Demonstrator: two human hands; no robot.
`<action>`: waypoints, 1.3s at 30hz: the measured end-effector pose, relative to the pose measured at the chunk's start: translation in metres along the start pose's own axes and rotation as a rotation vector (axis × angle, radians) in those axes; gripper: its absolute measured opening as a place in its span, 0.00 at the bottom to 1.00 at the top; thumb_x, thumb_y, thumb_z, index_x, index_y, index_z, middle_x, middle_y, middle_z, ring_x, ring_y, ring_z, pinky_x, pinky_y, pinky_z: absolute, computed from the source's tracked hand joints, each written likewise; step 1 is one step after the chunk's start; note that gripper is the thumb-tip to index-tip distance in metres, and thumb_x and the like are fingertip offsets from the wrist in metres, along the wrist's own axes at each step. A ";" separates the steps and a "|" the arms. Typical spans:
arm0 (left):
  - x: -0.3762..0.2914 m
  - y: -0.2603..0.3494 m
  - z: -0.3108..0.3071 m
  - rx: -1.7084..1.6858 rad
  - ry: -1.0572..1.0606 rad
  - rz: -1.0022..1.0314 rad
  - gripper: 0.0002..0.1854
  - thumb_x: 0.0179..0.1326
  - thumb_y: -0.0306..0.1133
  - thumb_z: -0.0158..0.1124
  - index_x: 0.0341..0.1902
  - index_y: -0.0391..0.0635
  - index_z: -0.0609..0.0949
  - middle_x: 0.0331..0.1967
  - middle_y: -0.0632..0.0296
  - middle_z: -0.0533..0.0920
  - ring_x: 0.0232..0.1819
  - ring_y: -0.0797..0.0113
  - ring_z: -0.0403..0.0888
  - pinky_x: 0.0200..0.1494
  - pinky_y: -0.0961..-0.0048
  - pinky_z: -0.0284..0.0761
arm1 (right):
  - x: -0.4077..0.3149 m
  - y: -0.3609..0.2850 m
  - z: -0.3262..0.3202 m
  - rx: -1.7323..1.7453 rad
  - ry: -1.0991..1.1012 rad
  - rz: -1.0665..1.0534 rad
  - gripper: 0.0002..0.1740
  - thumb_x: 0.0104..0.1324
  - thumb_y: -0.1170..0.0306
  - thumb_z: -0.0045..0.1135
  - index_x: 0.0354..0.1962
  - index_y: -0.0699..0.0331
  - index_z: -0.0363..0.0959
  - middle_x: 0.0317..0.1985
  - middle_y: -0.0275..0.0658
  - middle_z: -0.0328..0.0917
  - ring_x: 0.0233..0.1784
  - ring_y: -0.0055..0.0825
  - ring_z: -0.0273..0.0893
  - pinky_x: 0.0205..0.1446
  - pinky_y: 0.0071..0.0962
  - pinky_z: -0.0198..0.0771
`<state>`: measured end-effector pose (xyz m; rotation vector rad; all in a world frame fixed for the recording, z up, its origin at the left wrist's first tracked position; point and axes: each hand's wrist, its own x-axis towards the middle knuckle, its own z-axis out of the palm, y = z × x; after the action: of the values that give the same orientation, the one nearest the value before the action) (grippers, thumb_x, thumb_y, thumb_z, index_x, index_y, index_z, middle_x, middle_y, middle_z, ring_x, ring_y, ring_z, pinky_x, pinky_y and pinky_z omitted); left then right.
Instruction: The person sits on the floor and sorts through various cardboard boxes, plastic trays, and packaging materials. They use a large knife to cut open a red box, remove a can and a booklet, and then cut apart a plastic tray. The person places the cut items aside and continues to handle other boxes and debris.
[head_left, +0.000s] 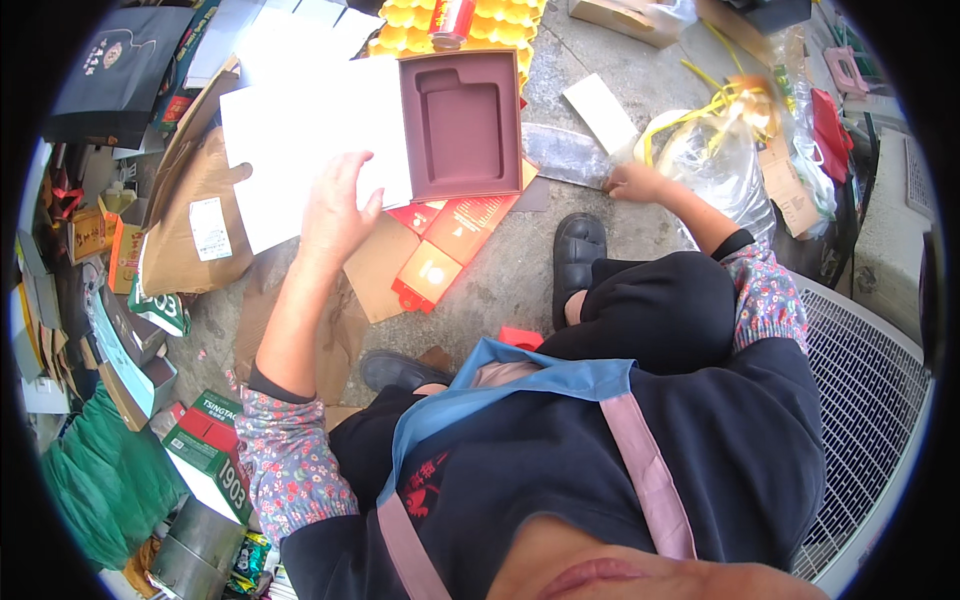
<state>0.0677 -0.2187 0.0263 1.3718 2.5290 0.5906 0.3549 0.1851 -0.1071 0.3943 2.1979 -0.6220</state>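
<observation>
My left hand (337, 201) is spread over a glaring white board (285, 161), its fingers apart; contact is hard to judge in the glare. Along the board's right edge lies an opened box with a maroon moulded insert (463, 127), its recess bare. The fingers of my right hand (636, 182) curl at the right end of a flat grey metal blade-like piece (566, 152). Whether they grip it is unclear. Red and orange printed cardboard (442, 262) lies below the maroon box, and a white strip (600, 112) rests on the concrete beyond the metal piece.
Left of me are a brown carton (196, 232), a green beer box (210, 450) and a green bag (112, 480). A yellow egg tray (510, 22) bears a red can (451, 22). Clear plastic (720, 165) lies right, above a white grille (862, 420).
</observation>
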 end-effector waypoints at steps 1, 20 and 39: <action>-0.003 0.007 0.018 -0.035 -0.134 0.048 0.27 0.47 0.31 0.66 0.53 0.40 0.72 0.51 0.52 0.72 0.56 0.53 0.69 0.59 0.61 0.65 | -0.005 0.001 0.017 -0.071 0.051 0.047 0.24 0.52 0.59 0.62 0.45 0.61 0.75 0.46 0.46 0.75 0.51 0.41 0.73 0.55 0.35 0.68; 0.006 0.009 0.143 0.453 -0.302 0.318 0.03 0.53 0.30 0.53 0.32 0.47 0.72 0.32 0.60 0.72 0.37 0.62 0.73 0.51 0.65 0.68 | -0.019 -0.005 0.046 -0.009 0.482 0.124 0.19 0.46 0.67 0.66 0.35 0.56 0.68 0.40 0.40 0.69 0.49 0.40 0.69 0.50 0.37 0.68; 0.027 0.005 0.151 0.468 -0.293 0.411 0.01 0.53 0.31 0.52 0.28 0.50 0.73 0.23 0.61 0.74 0.27 0.62 0.76 0.35 0.66 0.68 | -0.002 -0.005 0.055 -0.128 0.522 -0.071 0.11 0.56 0.71 0.48 0.39 0.58 0.66 0.39 0.41 0.70 0.48 0.39 0.69 0.49 0.37 0.65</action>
<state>0.1115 -0.1564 -0.1070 1.9891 2.2359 -0.1627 0.3874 0.1500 -0.1349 0.4503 2.7420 -0.4444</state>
